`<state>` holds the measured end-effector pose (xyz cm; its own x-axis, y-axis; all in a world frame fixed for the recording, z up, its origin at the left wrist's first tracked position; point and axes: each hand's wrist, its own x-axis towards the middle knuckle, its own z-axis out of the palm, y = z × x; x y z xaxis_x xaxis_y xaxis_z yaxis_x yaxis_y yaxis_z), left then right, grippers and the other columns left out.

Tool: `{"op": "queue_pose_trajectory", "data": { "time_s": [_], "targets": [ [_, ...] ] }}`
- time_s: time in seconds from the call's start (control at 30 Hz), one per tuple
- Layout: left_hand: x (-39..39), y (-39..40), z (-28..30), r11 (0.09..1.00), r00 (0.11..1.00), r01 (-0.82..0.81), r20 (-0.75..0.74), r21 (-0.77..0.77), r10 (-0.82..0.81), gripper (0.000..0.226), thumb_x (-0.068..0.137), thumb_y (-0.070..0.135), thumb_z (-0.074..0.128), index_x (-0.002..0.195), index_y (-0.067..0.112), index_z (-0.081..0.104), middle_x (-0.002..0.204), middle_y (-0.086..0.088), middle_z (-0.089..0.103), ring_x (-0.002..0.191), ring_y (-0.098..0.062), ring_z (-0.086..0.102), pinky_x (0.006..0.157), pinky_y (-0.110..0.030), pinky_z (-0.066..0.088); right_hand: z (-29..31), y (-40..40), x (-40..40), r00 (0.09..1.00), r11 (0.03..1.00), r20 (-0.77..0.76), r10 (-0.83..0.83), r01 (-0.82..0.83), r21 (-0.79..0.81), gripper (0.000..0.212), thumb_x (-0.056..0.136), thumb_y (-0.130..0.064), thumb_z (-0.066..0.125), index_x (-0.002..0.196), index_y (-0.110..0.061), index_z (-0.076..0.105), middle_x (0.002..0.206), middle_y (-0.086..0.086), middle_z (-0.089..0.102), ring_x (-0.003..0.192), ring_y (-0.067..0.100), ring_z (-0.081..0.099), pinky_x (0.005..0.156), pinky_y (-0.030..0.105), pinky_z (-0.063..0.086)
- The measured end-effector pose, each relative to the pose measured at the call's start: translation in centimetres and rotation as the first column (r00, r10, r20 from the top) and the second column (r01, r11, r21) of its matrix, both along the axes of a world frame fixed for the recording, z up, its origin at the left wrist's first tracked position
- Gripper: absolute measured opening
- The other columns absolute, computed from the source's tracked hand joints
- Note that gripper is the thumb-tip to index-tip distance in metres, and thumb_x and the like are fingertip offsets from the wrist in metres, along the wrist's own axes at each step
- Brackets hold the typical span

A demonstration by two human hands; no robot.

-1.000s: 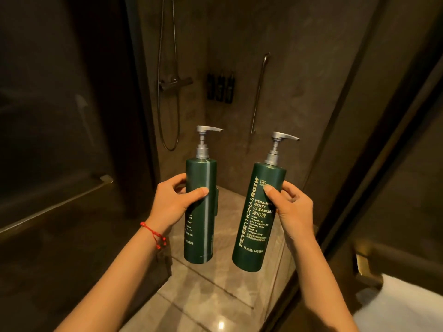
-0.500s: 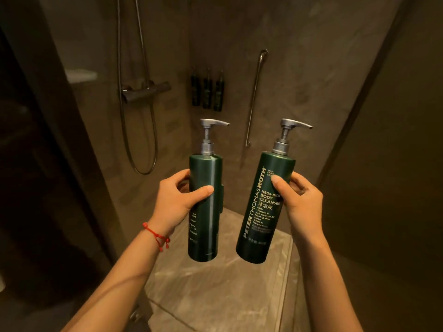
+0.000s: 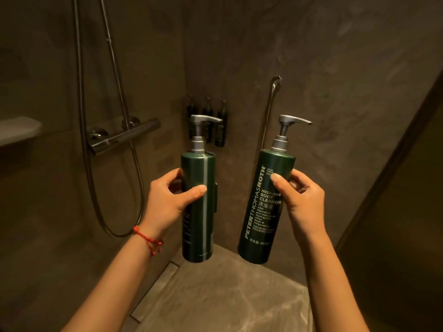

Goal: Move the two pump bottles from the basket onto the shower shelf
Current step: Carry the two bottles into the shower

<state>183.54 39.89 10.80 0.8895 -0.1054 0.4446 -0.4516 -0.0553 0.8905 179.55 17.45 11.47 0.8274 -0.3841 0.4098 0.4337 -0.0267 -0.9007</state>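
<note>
Two dark green pump bottles with grey pump heads hang in the air in front of me. My left hand (image 3: 171, 203) grips the left pump bottle (image 3: 197, 212) around its middle, held upright. My right hand (image 3: 300, 202) grips the right pump bottle (image 3: 260, 212), which carries white lettering and leans slightly to the right. The bottles are a little apart from each other. A pale shower shelf (image 3: 18, 130) juts from the left wall, far left of both hands. No basket is in view.
A shower mixer bar (image 3: 124, 136) with a looping hose (image 3: 136, 188) is on the left wall. Three small dark bottles (image 3: 207, 121) hang in the far corner beside a vertical grab rail (image 3: 269, 109). The stone shower floor (image 3: 227, 295) lies below; a dark glass panel stands at right.
The view has moved forward into the shower and turned left; the shelf, mixer bar and corner bottles appear larger. Both hands keep the same grip on the bottles.
</note>
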Motion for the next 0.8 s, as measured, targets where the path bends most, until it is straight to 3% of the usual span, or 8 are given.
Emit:
{"op": "queue_pose_trajectory", "data": {
  "time_s": [0.17, 0.27, 0.43, 0.57, 0.63, 0.8],
  "targets": [
    [6.0, -1.1, 0.0, 0.996, 0.996, -0.088, 0.013, 0.002, 0.088, 0.04, 0.056, 0.036, 0.075, 0.093, 0.026, 0.065, 0.094, 0.005, 0.069, 0.088, -0.007, 0.064, 0.069, -0.015, 0.051, 0.1, -0.8, 9.0, 0.995, 0.995, 0.004, 0.098, -0.098, -0.013, 0.029, 0.074, -0.012, 0.07, 0.102, -0.004, 0.066, 0.088, 0.003, 0.07, 0.073, 0.002, 0.066, 0.062, 0.012, 0.05],
    [9.1, -0.8, -0.2, 0.978, 0.98, -0.2, -0.003, -0.052, 0.2, 0.036, 0.058, 0.029, 0.074, 0.093, 0.025, 0.065, 0.093, 0.002, 0.071, 0.091, -0.014, 0.065, 0.075, -0.025, 0.053, -0.1, -0.5, 15.0, 0.981, 0.981, 0.022, 0.192, -0.191, -0.021, 0.031, 0.074, -0.012, 0.071, 0.103, -0.003, 0.066, 0.086, 0.004, 0.07, 0.071, 0.0, 0.065, 0.06, 0.011, 0.049],
    [12.2, 0.8, 0.7, 0.897, 0.902, -0.431, -0.015, -0.101, 0.431, 0.036, 0.054, 0.031, 0.079, 0.087, 0.027, 0.066, 0.087, 0.011, 0.072, 0.085, -0.009, 0.066, 0.065, -0.015, 0.051, 1.4, 2.2, 23.7, 0.91, 0.908, 0.025, 0.415, -0.412, -0.07, 0.029, 0.07, -0.02, 0.073, 0.099, -0.015, 0.068, 0.091, 0.004, 0.071, 0.077, 0.002, 0.066, 0.065, 0.012, 0.049],
    [12.4, 2.2, 1.5, 0.799, 0.803, -0.593, -0.004, -0.097, 0.596, 0.038, 0.053, 0.033, 0.073, 0.089, 0.026, 0.065, 0.091, 0.004, 0.07, 0.088, -0.011, 0.066, 0.069, -0.018, 0.053, 2.4, 5.7, 27.4, 0.792, 0.79, 0.026, 0.61, -0.605, -0.101, 0.037, 0.06, -0.038, 0.073, 0.094, -0.024, 0.069, 0.092, -0.002, 0.073, 0.088, 0.012, 0.068, 0.074, 0.021, 0.053],
    [11.9, 3.1, 1.9, 0.74, 0.744, -0.665, -0.002, -0.105, 0.668, 0.038, 0.053, 0.033, 0.072, 0.089, 0.028, 0.064, 0.09, 0.006, 0.071, 0.088, -0.01, 0.066, 0.07, -0.019, 0.053, 2.8, 7.9, 28.5, 0.716, 0.716, 0.035, 0.697, -0.692, -0.092, 0.035, 0.061, -0.034, 0.077, 0.093, -0.023, 0.069, 0.091, -0.001, 0.073, 0.088, 0.013, 0.068, 0.074, 0.022, 0.054],
    [10.0, 6.2, 3.4, 0.591, 0.592, -0.803, 0.019, -0.072, 0.806, 0.039, 0.054, 0.03, 0.071, 0.092, 0.024, 0.063, 0.096, 0.001, 0.068, 0.089, -0.011, 0.065, 0.077, -0.022, 0.053, 3.6, 14.3, 30.0, 0.517, 0.522, 0.074, 0.853, -0.85, -0.078, 0.021, 0.07, -0.013, 0.071, 0.087, -0.024, 0.066, 0.071, -0.017, 0.073, 0.071, -0.004, 0.065, 0.059, 0.007, 0.047]
  ]
}}
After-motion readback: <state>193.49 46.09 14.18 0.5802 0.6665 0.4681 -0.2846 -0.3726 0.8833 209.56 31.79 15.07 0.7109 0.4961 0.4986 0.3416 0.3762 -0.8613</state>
